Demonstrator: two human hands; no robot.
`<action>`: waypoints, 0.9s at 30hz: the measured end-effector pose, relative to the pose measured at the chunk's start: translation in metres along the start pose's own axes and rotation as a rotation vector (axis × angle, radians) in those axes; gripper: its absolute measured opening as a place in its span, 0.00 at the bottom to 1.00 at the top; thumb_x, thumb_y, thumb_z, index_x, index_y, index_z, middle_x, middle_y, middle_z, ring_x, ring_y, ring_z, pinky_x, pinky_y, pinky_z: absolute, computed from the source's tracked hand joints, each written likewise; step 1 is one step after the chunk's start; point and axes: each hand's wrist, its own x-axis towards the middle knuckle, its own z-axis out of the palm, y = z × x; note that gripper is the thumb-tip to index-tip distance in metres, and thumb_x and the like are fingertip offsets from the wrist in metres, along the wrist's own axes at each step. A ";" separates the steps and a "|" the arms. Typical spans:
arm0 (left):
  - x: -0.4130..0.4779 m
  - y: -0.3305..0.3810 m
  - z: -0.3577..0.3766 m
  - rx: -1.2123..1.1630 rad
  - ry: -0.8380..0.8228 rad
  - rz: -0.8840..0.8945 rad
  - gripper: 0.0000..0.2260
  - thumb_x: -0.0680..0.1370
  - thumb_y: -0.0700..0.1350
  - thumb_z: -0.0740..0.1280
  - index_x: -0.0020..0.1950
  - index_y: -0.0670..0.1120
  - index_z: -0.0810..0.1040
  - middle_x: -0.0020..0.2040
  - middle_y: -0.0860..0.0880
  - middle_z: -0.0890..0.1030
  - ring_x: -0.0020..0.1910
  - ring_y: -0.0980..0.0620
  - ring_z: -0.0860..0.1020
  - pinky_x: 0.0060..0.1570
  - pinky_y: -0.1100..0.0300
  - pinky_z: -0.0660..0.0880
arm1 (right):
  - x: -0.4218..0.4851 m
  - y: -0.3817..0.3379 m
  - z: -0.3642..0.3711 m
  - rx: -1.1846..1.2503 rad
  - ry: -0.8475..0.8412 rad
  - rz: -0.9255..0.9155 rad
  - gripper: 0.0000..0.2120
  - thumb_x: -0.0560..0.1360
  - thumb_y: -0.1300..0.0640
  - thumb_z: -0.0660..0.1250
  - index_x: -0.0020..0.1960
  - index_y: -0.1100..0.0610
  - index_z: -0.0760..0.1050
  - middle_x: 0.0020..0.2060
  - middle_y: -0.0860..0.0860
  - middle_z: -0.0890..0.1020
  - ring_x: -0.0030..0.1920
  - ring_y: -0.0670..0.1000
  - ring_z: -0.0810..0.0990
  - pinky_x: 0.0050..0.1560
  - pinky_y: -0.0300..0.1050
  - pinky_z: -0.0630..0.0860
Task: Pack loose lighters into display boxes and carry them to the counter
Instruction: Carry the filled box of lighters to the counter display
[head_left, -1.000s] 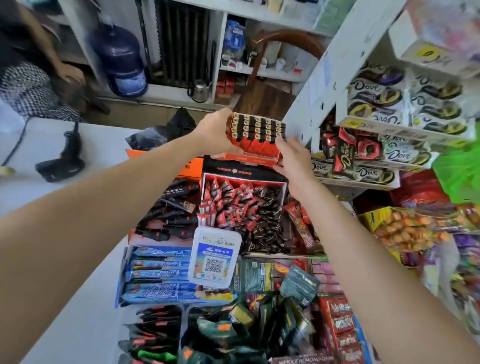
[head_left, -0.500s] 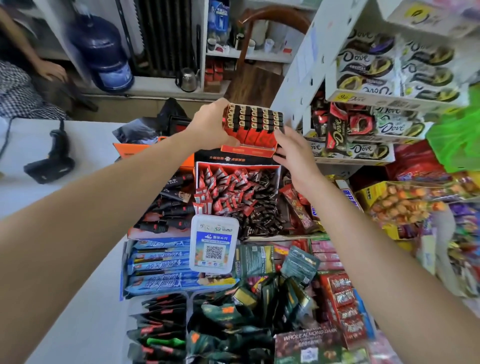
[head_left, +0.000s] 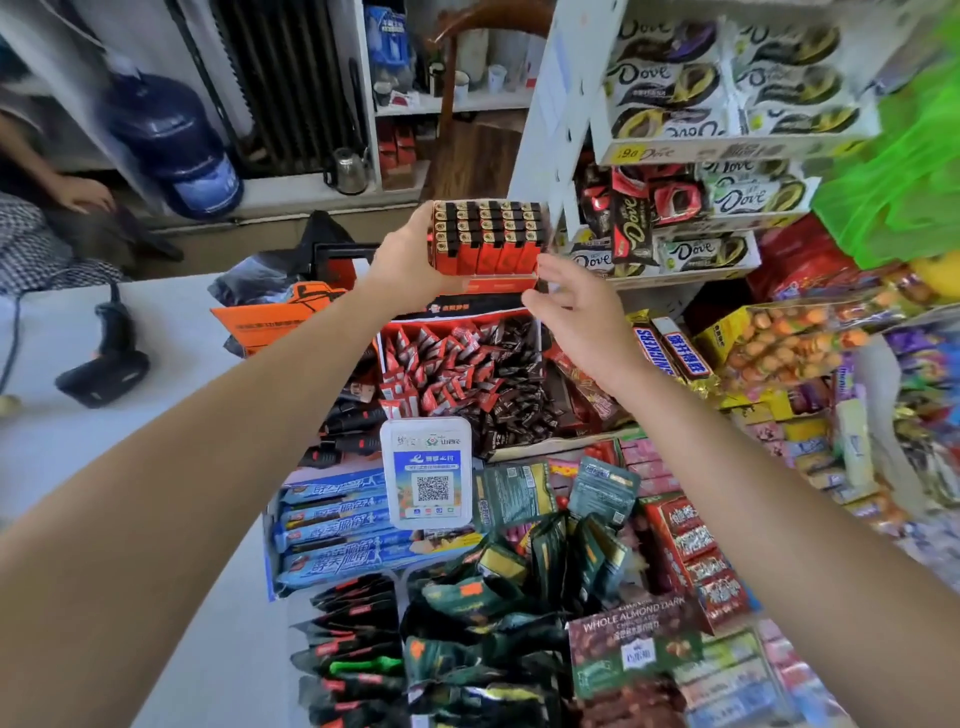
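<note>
Arms: 2, bare, both extended forward from the lower frame edges.
Left hand (head_left: 410, 260): raised, wrapped round the left end of the lighter box (head_left: 485, 244), gripping it.
Right hand (head_left: 576, 317): back toward the camera, fingers relaxed and spread, tips just beside the box's lower right corner; contact unclear.

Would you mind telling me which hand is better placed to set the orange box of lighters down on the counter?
Left. The left hand grips the orange cardboard display box of lighters; the right hand is open beside it, holding nothing.
</note>
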 end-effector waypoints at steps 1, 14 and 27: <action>-0.007 0.003 0.000 0.013 0.019 0.018 0.37 0.69 0.48 0.80 0.74 0.52 0.67 0.65 0.51 0.80 0.64 0.49 0.77 0.61 0.55 0.72 | -0.009 -0.001 -0.003 -0.063 -0.002 -0.035 0.25 0.79 0.51 0.68 0.74 0.52 0.70 0.71 0.47 0.75 0.60 0.44 0.78 0.61 0.40 0.75; -0.214 0.049 0.014 0.201 -0.001 0.285 0.13 0.77 0.48 0.74 0.61 0.49 0.83 0.58 0.50 0.83 0.57 0.51 0.80 0.57 0.55 0.77 | -0.195 0.028 -0.034 -0.364 0.012 -0.103 0.16 0.78 0.53 0.69 0.64 0.56 0.80 0.55 0.50 0.84 0.45 0.43 0.81 0.46 0.29 0.72; -0.447 0.051 0.137 0.017 -0.567 0.572 0.08 0.77 0.46 0.74 0.56 0.49 0.84 0.52 0.54 0.84 0.53 0.56 0.79 0.53 0.60 0.77 | -0.510 0.135 0.027 -0.114 0.161 0.604 0.10 0.74 0.56 0.71 0.56 0.52 0.83 0.46 0.47 0.86 0.46 0.46 0.83 0.54 0.47 0.78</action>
